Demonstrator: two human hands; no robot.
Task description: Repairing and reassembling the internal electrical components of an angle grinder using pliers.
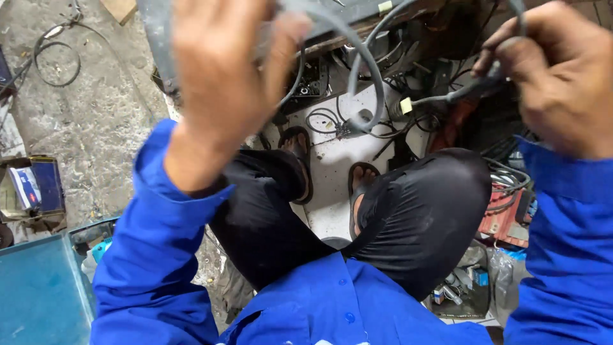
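Observation:
My left hand (220, 70) is raised near the top left, fingers closed around a grey cable (369, 70) that loops down in front of me. My right hand (562, 76) is raised at the top right, pinching the same bundle of cable near a dark connector (469, 92) with a pale tag (405, 105). Both arms wear blue sleeves. Below the hands I see my knees in black trousers (415, 217) and my feet in sandals (361, 185) on a white slab (332, 160).
A tangle of black wires (322, 121) lies on the slab by a dark metal casing (332, 25). A teal box (38, 294) stands at the lower left, an open carton (32, 188) at the left, a wire loop (57, 61) on the concrete floor, small parts (460, 287) at the lower right.

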